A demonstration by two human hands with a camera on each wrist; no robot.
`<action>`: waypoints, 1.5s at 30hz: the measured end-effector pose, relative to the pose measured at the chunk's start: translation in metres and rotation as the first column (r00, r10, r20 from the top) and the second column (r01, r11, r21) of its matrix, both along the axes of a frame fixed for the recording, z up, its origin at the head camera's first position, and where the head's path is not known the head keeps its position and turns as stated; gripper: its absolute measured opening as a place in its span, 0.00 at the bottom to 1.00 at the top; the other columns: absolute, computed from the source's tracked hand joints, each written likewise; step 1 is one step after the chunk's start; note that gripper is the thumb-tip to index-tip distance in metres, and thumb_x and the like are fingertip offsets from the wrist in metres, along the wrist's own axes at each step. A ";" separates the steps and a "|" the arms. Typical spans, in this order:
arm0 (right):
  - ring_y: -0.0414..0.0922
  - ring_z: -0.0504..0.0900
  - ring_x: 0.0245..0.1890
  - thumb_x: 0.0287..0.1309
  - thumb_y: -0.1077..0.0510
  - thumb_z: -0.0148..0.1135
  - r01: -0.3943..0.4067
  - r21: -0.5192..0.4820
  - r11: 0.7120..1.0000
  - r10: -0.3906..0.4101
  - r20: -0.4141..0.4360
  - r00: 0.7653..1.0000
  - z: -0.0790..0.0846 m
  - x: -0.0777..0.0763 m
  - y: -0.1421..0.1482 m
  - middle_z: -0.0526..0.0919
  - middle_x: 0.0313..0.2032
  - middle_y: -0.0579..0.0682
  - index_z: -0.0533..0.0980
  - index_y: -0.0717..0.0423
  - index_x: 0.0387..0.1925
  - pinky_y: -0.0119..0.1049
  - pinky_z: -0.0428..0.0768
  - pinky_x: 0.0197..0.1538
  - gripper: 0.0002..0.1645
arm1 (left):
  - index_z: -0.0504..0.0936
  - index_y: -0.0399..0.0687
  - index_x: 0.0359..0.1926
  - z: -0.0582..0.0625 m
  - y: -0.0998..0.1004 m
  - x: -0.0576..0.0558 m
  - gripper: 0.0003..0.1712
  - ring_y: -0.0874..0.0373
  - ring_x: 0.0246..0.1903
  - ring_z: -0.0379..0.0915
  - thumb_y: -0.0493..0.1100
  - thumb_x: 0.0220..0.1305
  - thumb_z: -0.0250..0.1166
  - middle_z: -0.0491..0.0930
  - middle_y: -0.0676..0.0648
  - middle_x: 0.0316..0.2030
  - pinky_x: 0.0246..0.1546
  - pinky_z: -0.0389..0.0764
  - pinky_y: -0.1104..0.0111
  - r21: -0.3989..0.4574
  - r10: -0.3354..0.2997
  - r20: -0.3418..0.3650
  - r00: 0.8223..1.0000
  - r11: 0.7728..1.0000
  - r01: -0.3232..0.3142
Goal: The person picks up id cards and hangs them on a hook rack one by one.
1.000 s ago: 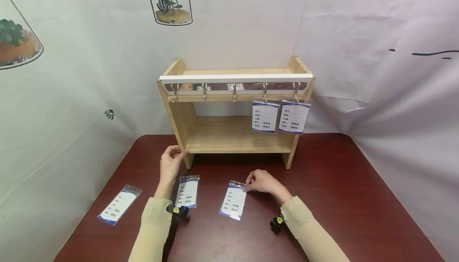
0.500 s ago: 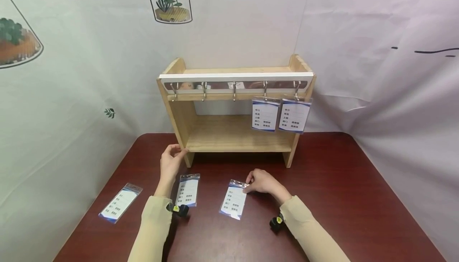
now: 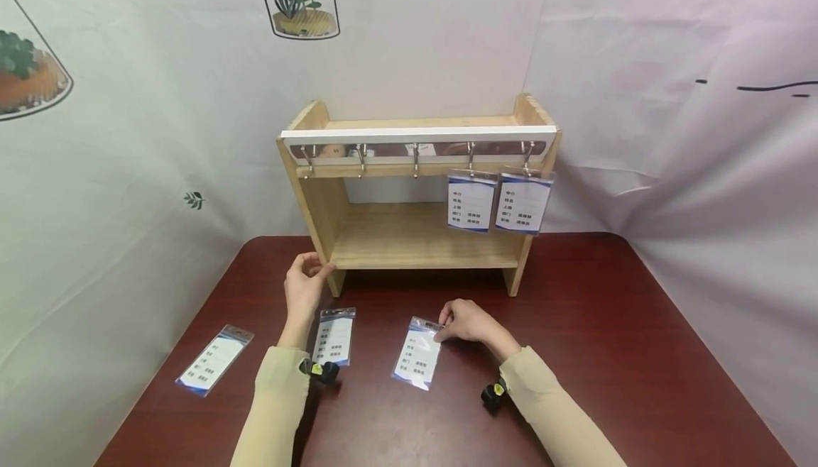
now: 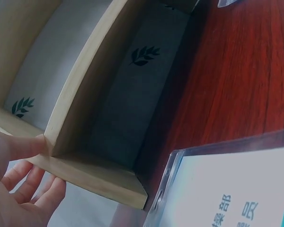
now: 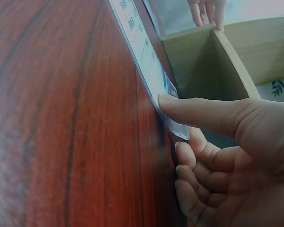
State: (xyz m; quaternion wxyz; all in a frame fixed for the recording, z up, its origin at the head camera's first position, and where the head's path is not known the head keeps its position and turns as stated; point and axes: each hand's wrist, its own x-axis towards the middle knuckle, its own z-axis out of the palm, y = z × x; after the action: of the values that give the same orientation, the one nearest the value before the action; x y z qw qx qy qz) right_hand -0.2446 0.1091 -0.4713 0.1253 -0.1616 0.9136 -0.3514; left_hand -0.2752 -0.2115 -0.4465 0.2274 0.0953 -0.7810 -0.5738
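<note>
My left hand [image 3: 303, 289] grips the lower left side panel of a small wooden shelf [image 3: 422, 260], thumb at its front edge and fingers on the outer face, as the left wrist view shows. In front of the shelf, my right hand [image 3: 469, 321] pinches the top right corner of a clear-sleeved name badge [image 3: 417, 357], thumb on top and fingers curled at its underside. The badge lies low over the table, its pinched end tipped up in the right wrist view. A second badge [image 3: 335, 338] lies beside my left wrist, and a third badge [image 3: 214, 362] lies slanted farther left.
A white rail [image 3: 383, 135] with several metal hooks [image 3: 416, 162] spans the shelf's front. Two badges, the inner badge [image 3: 471, 204] and the outer badge [image 3: 524, 206], hang from the right-hand hooks. The red-brown table [image 3: 607, 353] meets white fabric walls [image 3: 639, 98].
Both hands stay where they were, on the shelf panel and the badge corner. The glare on the pinched badge has shifted toward its upper part. The head view has moved very slightly.
</note>
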 end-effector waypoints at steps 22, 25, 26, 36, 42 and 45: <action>0.38 0.76 0.27 0.46 0.64 0.78 -0.052 -0.150 0.987 0.061 0.054 0.997 0.000 0.004 0.007 0.80 0.25 0.44 0.83 0.59 0.33 0.31 0.75 0.32 0.12 | 0.79 0.37 0.50 -0.003 0.003 0.000 0.18 0.47 0.46 0.82 0.37 0.61 0.72 0.85 0.34 0.44 0.37 0.73 0.79 0.002 0.033 -0.009 0.999 0.999 -0.033; 0.38 0.76 0.27 0.48 0.64 0.77 -0.056 -0.180 0.982 0.066 0.046 0.997 0.000 0.007 0.007 0.80 0.26 0.44 0.83 0.59 0.35 0.32 0.76 0.31 0.11 | 0.79 0.37 0.50 -0.003 0.003 0.000 0.18 0.47 0.47 0.82 0.37 0.61 0.73 0.85 0.34 0.45 0.37 0.74 0.80 0.009 0.024 -0.003 1.000 1.000 -0.024; 0.38 0.76 0.27 0.48 0.64 0.76 -0.057 -0.192 0.980 0.065 0.039 0.997 0.001 0.007 0.007 0.80 0.26 0.44 0.83 0.59 0.35 0.32 0.76 0.30 0.11 | 0.79 0.37 0.51 -0.003 0.003 0.000 0.18 0.47 0.47 0.82 0.37 0.61 0.73 0.85 0.34 0.45 0.36 0.74 0.81 0.011 0.022 -0.003 1.000 1.000 -0.022; 0.40 0.80 0.30 0.53 0.67 0.72 -0.077 -0.322 0.944 0.084 0.007 0.996 0.010 0.011 0.001 0.82 0.28 0.46 0.82 0.62 0.37 0.34 0.78 0.36 0.09 | 0.78 0.36 0.53 0.000 0.003 0.001 0.20 0.47 0.48 0.81 0.36 0.61 0.72 0.83 0.36 0.49 0.36 0.73 0.82 0.018 0.020 -0.013 1.000 1.000 -0.020; 0.40 0.80 0.31 0.54 0.67 0.71 -0.091 -0.342 0.935 0.085 -0.032 0.996 0.015 0.016 -0.003 0.83 0.29 0.47 0.82 0.62 0.37 0.33 0.79 0.37 0.08 | 0.78 0.37 0.54 -0.001 0.002 0.001 0.22 0.47 0.47 0.82 0.38 0.60 0.73 0.84 0.37 0.49 0.35 0.72 0.83 -0.003 0.026 -0.015 1.000 1.000 -0.026; 0.40 0.81 0.32 0.56 0.66 0.71 -0.090 -0.344 0.935 0.078 -0.050 0.996 0.018 0.018 -0.004 0.84 0.30 0.47 0.82 0.61 0.37 0.33 0.79 0.37 0.07 | 0.79 0.36 0.54 -0.002 0.002 0.001 0.22 0.47 0.48 0.82 0.38 0.60 0.73 0.83 0.37 0.49 0.33 0.73 0.84 -0.009 0.028 -0.024 0.999 1.000 -0.028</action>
State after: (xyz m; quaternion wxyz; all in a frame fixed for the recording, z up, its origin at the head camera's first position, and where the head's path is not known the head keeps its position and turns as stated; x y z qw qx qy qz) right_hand -0.2267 0.1052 -0.4536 0.0933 -0.2263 0.8321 -0.4977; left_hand -0.2742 -0.2094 -0.4483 0.2451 0.0983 -0.7795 -0.5679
